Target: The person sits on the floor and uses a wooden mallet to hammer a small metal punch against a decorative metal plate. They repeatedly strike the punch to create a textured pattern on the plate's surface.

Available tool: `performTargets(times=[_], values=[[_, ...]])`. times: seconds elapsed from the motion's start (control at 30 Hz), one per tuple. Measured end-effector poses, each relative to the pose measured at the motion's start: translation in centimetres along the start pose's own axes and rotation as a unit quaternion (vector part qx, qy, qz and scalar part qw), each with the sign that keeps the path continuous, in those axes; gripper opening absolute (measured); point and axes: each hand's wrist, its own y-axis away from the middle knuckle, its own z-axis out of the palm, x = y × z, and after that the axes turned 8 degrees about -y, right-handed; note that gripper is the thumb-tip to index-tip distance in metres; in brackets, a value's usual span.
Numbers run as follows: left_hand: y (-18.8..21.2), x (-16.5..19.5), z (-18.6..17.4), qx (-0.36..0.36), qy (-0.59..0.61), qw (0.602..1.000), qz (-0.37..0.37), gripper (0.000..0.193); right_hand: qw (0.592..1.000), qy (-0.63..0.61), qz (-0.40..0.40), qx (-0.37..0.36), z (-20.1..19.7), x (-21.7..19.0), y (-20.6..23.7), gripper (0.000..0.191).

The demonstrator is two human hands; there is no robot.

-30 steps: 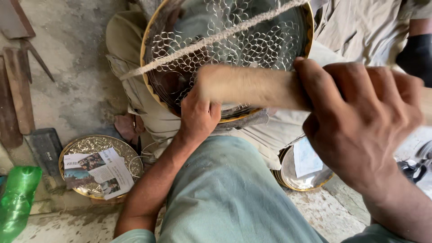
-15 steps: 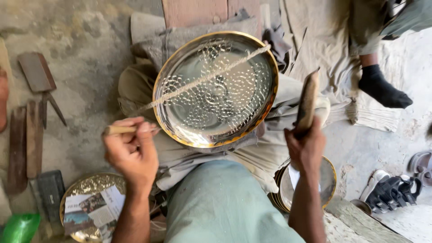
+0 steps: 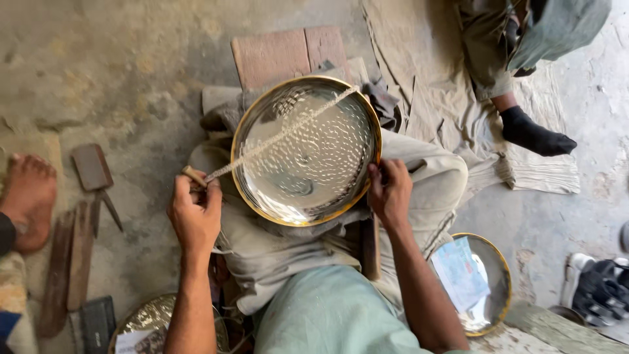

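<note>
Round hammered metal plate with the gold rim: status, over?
Left hand grips a thin wooden-handled tool at the round hammered metal plate. Right hand steadies its rim. Nothing in the way.

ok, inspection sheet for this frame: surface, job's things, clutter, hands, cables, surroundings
Surface: rough concrete floor; a beige cloth is spread over part of it.
Job's things: round hammered metal plate with a gold rim rests on the person's lap; a long thin tool lies across its face.
Clutter: flat chisel-like tool, wooden pieces, two more plates with paper on them, bricks.
Hands: left hand grips the thin tool's wooden handle; right hand holds the plate's rim.
Cables: nothing seen.
Surroundings: another person's bare foot at left, a socked foot at upper right, a shoe at lower right.
</note>
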Motion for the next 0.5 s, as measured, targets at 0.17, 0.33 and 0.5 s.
performTargets(times=[0.17, 0.33, 0.5], values=[[-0.6, 0.6, -0.4, -0.015, 0.006, 1.0, -0.001, 0.017, 1.0, -0.005, -0.007, -0.017, -0.7, -0.8, -3.9, 0.027], [0.6, 0.0, 0.7, -0.063, -0.047, 0.997, 0.018, 0.026, 0.999, -0.039, 0.016, 0.008, 0.3, -1.8, -1.1, 0.112], [2.3, 0.5, 1.0, -0.009, 0.057, 0.995, -0.087, 0.028, 0.985, -0.08, 0.151, 0.019, 1.6, -0.1, 0.5, 0.075]])
